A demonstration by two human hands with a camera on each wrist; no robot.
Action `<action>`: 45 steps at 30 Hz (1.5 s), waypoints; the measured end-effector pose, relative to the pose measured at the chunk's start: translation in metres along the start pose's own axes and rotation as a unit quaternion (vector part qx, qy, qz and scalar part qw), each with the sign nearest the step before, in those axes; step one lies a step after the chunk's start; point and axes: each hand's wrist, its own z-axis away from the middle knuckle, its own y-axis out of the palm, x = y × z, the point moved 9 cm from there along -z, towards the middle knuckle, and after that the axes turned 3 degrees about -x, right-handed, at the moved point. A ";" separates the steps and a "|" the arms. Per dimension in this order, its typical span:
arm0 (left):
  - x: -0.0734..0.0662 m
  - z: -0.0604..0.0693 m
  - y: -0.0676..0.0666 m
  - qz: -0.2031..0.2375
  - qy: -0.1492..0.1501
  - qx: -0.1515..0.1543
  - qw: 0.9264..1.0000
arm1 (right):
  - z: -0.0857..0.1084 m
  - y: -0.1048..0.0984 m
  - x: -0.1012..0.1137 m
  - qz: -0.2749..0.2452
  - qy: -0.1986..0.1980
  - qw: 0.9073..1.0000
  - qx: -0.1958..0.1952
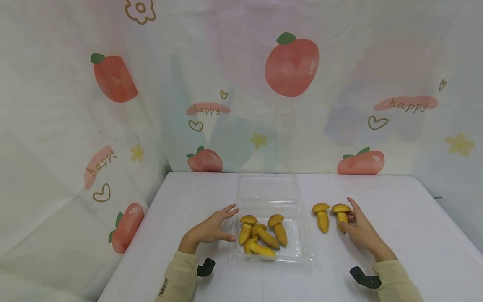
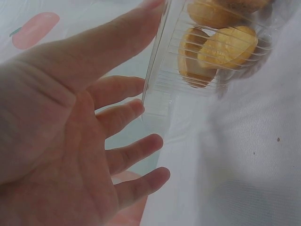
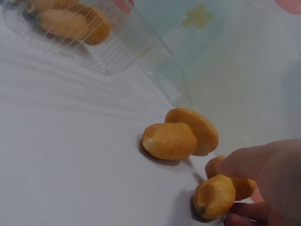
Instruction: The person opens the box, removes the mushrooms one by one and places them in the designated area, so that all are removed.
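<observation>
A clear plastic clamshell box lies with its lid folded back, holding several yellow mushrooms. At its left side is my left hand, fingers spread and loosely bent; in the left wrist view the thumb and some fingertips meet the box's edge. To the right of the box, my right hand holds a mushroom on the table between thumb and fingers; the thumb covers part of it in the right wrist view. Just left of that lies another loose mushroom, apart from the hand.
The table has a white cover. Behind and to the left hangs a printed cloth with fruit and hearts. The unfolded lid extends toward the table's back edge. Black curved pieces sit at both wrists.
</observation>
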 end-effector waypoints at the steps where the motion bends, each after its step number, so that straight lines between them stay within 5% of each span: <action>1: 0.000 0.000 0.000 0.001 -0.001 0.001 1.000 | 0.000 0.000 -0.001 0.000 0.006 1.000 0.003; 15: -0.001 0.002 0.002 -0.006 0.006 0.008 1.000 | 0.005 -0.009 -0.007 0.006 0.057 0.998 0.017; 31: -0.003 0.001 0.000 -0.004 0.000 -0.002 1.000 | 0.011 -0.026 0.032 -0.002 -0.009 0.998 -0.067; 45: -0.002 -0.001 0.000 -0.005 0.003 0.003 1.000 | 0.020 -0.010 0.075 -0.026 -0.067 0.995 -0.066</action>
